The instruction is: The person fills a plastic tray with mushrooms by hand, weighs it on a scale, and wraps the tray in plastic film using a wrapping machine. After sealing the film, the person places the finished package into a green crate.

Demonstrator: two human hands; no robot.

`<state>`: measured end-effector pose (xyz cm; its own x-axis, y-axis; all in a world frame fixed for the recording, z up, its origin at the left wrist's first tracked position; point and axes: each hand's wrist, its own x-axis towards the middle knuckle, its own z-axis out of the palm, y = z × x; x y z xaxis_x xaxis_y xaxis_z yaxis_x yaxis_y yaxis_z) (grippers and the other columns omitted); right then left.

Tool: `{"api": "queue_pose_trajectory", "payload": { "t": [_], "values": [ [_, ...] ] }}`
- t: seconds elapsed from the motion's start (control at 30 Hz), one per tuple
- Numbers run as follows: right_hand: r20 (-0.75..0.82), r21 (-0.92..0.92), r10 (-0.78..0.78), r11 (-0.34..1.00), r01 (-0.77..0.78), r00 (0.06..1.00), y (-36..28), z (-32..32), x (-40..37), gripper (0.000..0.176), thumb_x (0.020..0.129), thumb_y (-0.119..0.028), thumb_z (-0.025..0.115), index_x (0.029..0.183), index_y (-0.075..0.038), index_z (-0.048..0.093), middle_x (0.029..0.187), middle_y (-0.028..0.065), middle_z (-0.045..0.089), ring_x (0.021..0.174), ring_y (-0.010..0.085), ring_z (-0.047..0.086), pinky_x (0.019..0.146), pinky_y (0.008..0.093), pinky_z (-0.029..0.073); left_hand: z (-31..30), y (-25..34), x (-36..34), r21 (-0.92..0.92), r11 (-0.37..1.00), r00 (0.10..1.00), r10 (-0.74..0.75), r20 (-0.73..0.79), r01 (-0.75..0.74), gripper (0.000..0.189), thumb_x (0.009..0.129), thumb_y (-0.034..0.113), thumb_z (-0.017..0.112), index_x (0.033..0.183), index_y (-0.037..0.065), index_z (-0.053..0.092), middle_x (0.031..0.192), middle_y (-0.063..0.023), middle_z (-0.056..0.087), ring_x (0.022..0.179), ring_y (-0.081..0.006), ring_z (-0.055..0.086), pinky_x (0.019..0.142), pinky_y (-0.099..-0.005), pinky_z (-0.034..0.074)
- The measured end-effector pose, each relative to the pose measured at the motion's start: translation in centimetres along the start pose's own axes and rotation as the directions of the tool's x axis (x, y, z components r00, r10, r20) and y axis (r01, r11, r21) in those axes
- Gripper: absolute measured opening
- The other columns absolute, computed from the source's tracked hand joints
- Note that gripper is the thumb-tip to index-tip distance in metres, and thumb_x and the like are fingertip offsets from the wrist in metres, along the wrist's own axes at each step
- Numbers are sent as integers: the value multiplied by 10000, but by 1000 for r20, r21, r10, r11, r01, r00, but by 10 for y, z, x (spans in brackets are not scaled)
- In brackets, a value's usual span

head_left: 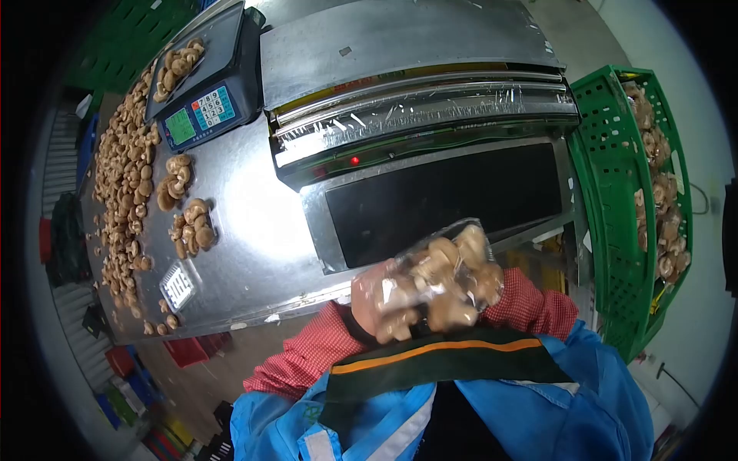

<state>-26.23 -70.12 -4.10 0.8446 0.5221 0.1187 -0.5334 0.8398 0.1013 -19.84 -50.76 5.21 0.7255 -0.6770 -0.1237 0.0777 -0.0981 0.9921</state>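
A clear film-wrapped pack of mushrooms [442,280] is close in front of my body, tilted and slightly blurred. My left hand [370,296] grips its left side, the fingers partly covered by the pack. On the other side, my right sleeve [530,303] runs right up to the pack, which hides most of my right hand at its edge. Just beyond the pack is the film wrapping machine [430,115], with a roller, stretched film and a black plate [446,203] at its front.
Loose mushrooms [123,177] are heaped along the table's left side, with two small groups [192,228] beside them. A scale [200,115] carries more mushrooms. An empty-looking white tray [178,286] lies near the front edge. At right, a green crate [615,223] contains several wrapped packs.
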Motion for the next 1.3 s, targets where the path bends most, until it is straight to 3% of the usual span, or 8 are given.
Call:
{"api": "queue_pose_trajectory", "payload": {
  "t": [0.03,0.2,0.37,0.47,0.53,0.7,1.13,1.3],
  "values": [
    [-130,105,234,969,-222,963,0,9,-3,158,925,-190,561,1042,-89,530,1022,57,532,953,141,570,784,320,503,-4,16,5,523,674,839,518,168,-521,342,605,233,756,866,56,623,709,-69,510,584,-272,530,534,-386,418],
    [-273,-356,284,857,-371,919,42,104,43,172,946,-168,564,968,2,564,884,0,543,869,75,513,769,254,418,-7,40,-14,582,493,632,773,47,-646,259,635,243,751,885,227,684,909,-33,504,805,-237,482,710,-399,374],
    [-126,-796,593,418,-438,795,41,83,32,265,957,-109,474,1197,4,491,988,71,545,936,132,578,787,246,495,-25,76,-31,-546,826,976,-18,217,137,701,851,293,602,1399,-47,327,1339,-246,439,1247,-344,456,1080,-425,296],
    [-3,-404,628,711,-576,778,40,61,1,381,940,-209,523,1233,27,463,1067,114,547,976,186,583,806,260,507,-12,100,-19,-92,979,736,196,648,-180,809,904,371,573,1463,-47,165,1460,-245,284,1296,-349,411,1089,-406,294],
    [92,-101,621,783,-613,778,32,49,-16,470,929,-275,555,1257,43,445,1119,143,548,1003,222,586,819,270,516,-13,99,-19,-64,977,728,-109,677,206,745,960,416,474,1469,-33,166,1405,-194,384,1253,-243,448,1051,-345,341],
    [-430,-595,-389,801,68,815,10,83,-56,503,973,-425,473,1228,7,509,1215,131,575,1111,279,568,1002,408,428,-21,52,-21,-281,831,834,-333,441,480,611,1014,406,340,1419,-51,313,1297,-133,511,1152,-181,517,980,-309,412],
    [213,-972,-897,-236,-13,389,-201,240,-209,258,963,-279,461,873,-54,550,862,15,555,822,145,560,753,312,479,137,91,130,-490,817,929,-140,342,304,459,977,398,465,1252,32,496,1096,-129,600,965,-230,602,857,-377,497],
    [-135,-985,-989,141,98,69,-310,292,-270,447,951,-393,504,1236,-51,483,1109,117,611,887,211,663,693,366,588,145,59,131,-513,775,927,-273,255,369,314,986,294,491,1144,34,568,931,-93,630,824,-191,604,778,-343,518]
  ]
}}
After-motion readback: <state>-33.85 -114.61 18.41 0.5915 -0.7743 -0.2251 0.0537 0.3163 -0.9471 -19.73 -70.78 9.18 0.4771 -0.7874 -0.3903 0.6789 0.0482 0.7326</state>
